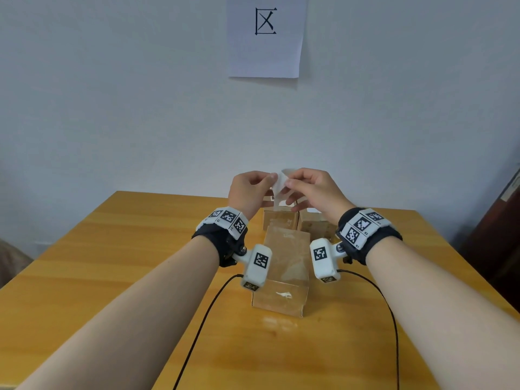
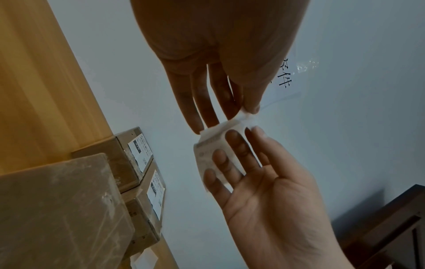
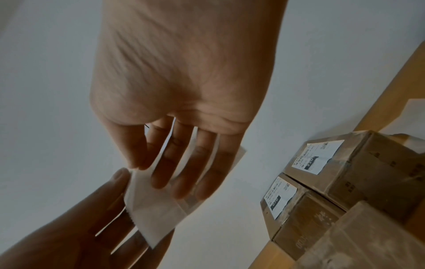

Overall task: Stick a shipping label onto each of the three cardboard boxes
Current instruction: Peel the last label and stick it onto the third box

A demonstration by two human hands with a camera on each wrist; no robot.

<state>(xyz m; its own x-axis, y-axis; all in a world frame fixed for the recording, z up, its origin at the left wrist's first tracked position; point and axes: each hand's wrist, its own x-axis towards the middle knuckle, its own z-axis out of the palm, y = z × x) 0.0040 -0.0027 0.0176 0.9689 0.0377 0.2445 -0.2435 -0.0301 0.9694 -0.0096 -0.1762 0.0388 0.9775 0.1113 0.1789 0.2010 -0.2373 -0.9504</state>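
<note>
A white shipping label (image 1: 279, 188) is held in the air between both hands, above the boxes. My left hand (image 1: 268, 178) pinches one corner of the label (image 2: 214, 143) with thumb and forefinger. My right hand (image 1: 289, 183) holds the label (image 3: 154, 214) at the other side, fingers spread along it. Below stands a large taped cardboard box (image 1: 281, 266) with no label on the faces I see. Behind it two smaller boxes stand side by side (image 1: 280, 220) (image 1: 315, 225). Their tops carry labels marked 070 (image 3: 278, 196) and 220 (image 3: 315, 156).
The boxes stand on a wooden table (image 1: 112, 277) against a pale wall. A printed sheet (image 1: 266, 35) hangs on the wall. Two black cables (image 1: 197, 333) run from my wrists over the table. Dark wooden furniture (image 1: 501, 235) stands at the right.
</note>
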